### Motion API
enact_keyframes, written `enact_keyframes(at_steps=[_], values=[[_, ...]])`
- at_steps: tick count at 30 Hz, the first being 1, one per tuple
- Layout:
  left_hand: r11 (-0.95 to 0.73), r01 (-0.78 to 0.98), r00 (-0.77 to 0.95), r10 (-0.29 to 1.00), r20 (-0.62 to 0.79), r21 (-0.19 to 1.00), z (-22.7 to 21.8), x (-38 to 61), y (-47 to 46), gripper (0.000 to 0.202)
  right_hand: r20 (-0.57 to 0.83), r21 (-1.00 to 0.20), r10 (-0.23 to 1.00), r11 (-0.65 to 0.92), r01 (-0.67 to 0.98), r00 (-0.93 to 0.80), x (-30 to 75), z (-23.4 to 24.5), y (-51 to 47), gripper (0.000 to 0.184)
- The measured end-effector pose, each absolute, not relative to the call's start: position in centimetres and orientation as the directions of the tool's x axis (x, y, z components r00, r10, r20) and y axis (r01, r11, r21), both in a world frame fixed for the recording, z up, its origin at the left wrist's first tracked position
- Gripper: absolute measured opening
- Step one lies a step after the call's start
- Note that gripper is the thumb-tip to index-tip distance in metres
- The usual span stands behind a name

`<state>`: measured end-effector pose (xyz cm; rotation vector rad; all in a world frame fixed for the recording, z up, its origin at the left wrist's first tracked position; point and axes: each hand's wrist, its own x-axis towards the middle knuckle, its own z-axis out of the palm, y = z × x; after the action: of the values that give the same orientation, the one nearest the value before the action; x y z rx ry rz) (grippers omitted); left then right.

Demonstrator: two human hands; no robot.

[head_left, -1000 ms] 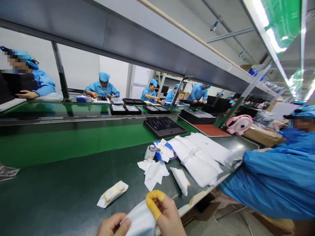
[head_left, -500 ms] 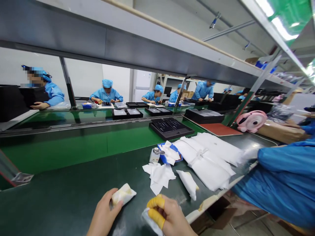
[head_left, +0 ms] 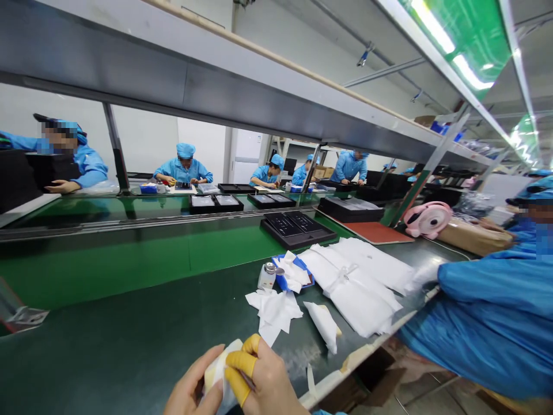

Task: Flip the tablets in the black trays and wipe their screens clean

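Low in the head view, my left hand [head_left: 192, 387] is closed around a small yellowish block wrapped in a white wipe [head_left: 219, 364]. My right hand [head_left: 270, 380], with yellow finger cots on several fingers, pinches the white wrapping from the other side. Both hands meet at the bundle, and its underside is hidden. A second wrapped yellowish block [head_left: 322, 324] lies on the dark green bench to the right. Loose white wipes [head_left: 274, 314] are spread just beyond my hands. Behind them stands a white pump bottle with a metal top [head_left: 266, 278].
A blue box [head_left: 280, 282] holds more wipes. Stacked white sheets or sleeves [head_left: 360, 308] lie beside it. Farther off are a black tray with dark panels [head_left: 298, 227], a red mat [head_left: 380, 232] and a pink fan [head_left: 427, 219]. A co-worker's blue sleeve [head_left: 488, 274] reaches in at right.
My right hand has moved left and up to the bundle in my left hand. It was apart before, pinching something white. The left hand has shifted slightly right and down in view.
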<state>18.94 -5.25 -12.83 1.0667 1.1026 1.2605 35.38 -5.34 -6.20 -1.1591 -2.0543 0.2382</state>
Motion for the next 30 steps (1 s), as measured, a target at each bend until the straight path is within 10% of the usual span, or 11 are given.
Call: enact_keyframes(at_steps=[12, 30], values=[[0.004, -0.072, 0.05, 0.999, -0.001, 0.997, -13.8, 19.6, -5.2, 0.088, 0.522, -0.604, 0.823, 0.542, 0.584, -0.224, 35.3, -6.0, -5.0, 0.013], [-0.136, 0.139, 0.006, 0.991, 0.137, 0.981, -9.9, 19.5, -5.8, 0.053, 0.436, -0.678, 0.878, 0.466, 0.568, -0.2, 35.4, -5.3, -5.5, 0.016]])
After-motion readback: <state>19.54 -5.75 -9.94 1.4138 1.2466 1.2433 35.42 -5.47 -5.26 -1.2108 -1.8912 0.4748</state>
